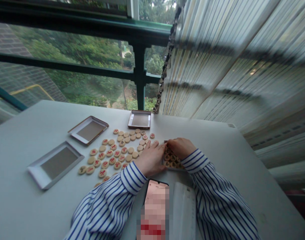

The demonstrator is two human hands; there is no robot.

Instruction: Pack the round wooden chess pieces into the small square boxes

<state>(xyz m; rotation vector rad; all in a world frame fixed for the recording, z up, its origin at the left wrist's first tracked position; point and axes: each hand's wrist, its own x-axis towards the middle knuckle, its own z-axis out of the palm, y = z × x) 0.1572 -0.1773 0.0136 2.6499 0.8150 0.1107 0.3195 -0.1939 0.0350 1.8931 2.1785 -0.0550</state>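
While the left hand [152, 160] lies spread at the left edge of a shallow white rectangular box [174, 169], apparently steadying it, the right hand [181, 147] curls over its far-left corner, grip hidden; round, pale, wood-like pieces [173, 158] sit inside, others toward the white table's [242, 166] left edge.

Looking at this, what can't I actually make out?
All in the head view:
What the right hand touches in the small box: hidden by the hand itself.
The full count of loose pieces: the left hand and sleeve cover some.
Phone screen: mostly pixelated, cut off below.
Curtain: blurred, cut off above.
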